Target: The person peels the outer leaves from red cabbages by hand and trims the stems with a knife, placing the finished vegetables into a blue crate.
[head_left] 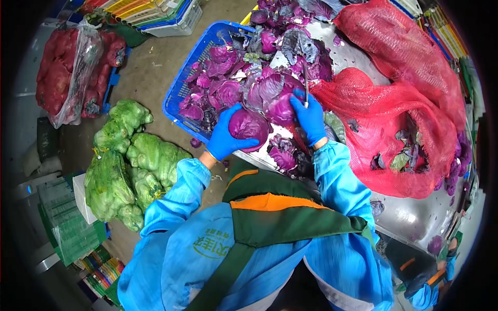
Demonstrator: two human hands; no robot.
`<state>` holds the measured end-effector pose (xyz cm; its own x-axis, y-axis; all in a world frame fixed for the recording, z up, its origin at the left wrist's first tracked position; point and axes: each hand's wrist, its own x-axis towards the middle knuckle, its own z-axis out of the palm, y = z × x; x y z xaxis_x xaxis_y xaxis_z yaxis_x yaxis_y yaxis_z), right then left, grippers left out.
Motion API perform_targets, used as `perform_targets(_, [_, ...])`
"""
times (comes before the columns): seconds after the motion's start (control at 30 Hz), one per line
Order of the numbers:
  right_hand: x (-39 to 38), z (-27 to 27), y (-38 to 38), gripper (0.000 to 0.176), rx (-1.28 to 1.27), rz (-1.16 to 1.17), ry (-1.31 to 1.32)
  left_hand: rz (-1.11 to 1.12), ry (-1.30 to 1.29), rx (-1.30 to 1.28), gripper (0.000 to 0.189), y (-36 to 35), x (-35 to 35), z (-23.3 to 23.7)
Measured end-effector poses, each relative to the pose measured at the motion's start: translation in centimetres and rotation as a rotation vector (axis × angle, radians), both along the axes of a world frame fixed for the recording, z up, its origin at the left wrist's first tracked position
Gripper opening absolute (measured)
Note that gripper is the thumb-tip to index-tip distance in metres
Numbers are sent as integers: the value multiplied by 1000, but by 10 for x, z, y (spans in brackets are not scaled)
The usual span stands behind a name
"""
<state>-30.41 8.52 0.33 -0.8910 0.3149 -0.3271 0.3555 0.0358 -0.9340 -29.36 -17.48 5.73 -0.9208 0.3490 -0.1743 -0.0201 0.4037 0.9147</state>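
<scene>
My left hand [229, 136], in a blue glove, is closed around the side of a round red cabbage [249, 128]. In my gloved right hand [309, 120] is a knife [306, 78], its thin blade pointing away from me. A loose purple cabbage leaf [280, 110] lies against the fingers of that hand, just right of the cabbage. Beyond both hands, a blue plastic basket [174, 92] holds many torn purple leaves. More leaf scraps [284, 155] rest on the metal table between my wrists.
Red mesh sacks [399, 46] lie on the metal table [397, 210] at right, one slumped open with leaves inside. Bagged green vegetables [158, 155] stand at left on the floor, with red sacks [57, 72] behind. Stacked crates [176, 20] are at the top.
</scene>
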Motion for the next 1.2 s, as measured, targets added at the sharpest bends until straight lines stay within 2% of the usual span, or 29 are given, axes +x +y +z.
perform_targets(0.07, [-5,43,-20,42,44,199,297,-82,318,-145,105,12,-2,15])
perform_targets(0.13, [-8,58,-36,47,359,422,338,-145,409,-180,106,20,-2,16])
perform_targets(0.17, [-14,56,-37,36,377,527,286,-205,504,-224,108,22,-3,17])
perform_targets(0.2, [-21,55,-34,36,378,524,290,-206,508,-224,108,23,-3,19])
perform_targets(0.27, [-30,49,-24,25,7,349,-8,-125,423,-85,109,21,0,21])
perform_targets(0.3, [-30,45,-20,19,-163,186,-24,-96,402,-56,109,19,2,26])
perform_targets(0.33, [-31,35,-10,18,-129,128,-36,-90,401,-60,109,16,2,25])
perform_targets(0.4, [-29,23,13,21,-128,39,-50,56,224,196,110,9,3,21])
perform_targets(0.43, [-27,20,20,22,-83,19,-32,85,157,339,102,9,2,24])
perform_targets(0.47, [-23,18,26,23,-37,0,-15,89,160,335,102,8,2,20])
perform_targets(0.53, [-19,21,31,23,-30,-7,0,285,-102,696,90,6,0,15])
perform_targets(0.57, [-17,23,33,22,63,-32,10,328,-194,901,78,10,3,12])
perform_targets(0.6, [-17,25,34,22,154,-56,23,333,-178,899,78,11,3,11])
perform_targets(0.63, [-18,25,35,23,279,-56,34,414,-349,1038,78,10,4,6])
perform_targets(0.67, [-18,22,39,23,273,-47,44,493,-523,1175,78,11,4,3])
perform_targets(0.73, [-19,30,37,28,580,-15,107,472,-462,1221,77,16,-3,12])
perform_targets(0.77, [-17,37,40,30,600,76,-55,433,-526,1364,79,17,-4,18])
perform_targets(0.8, [-14,50,34,30,599,82,-49,389,-593,1506,80,18,-5,24])
perform_targets(0.87, [-11,74,16,58,448,59,218,384,-573,1469,83,17,-8,27])
perform_targets(0.93, [-10,111,-7,82,131,272,279,255,-737,1759,83,15,-8,27])
perform_targets(1.0, [-17,120,-29,79,-53,464,489,338,-748,1660,85,18,-7,35])
perform_targets(1.03, [-22,127,-37,79,-50,461,487,319,-766,1602,86,20,-7,38])
perform_targets(1.07, [-28,135,-43,74,-40,598,480,300,-781,1544,87,21,-7,39])
perform_targets(1.1, [-34,138,-45,69,-30,737,471,309,-699,1367,88,23,-7,37])
perform_targets(1.13, [-38,137,-44,69,-28,739,470,309,-699,1370,88,21,-6,36])
perform_targets(1.2, [-44,133,-38,57,-47,846,343,311,-781,1346,87,18,-2,36])
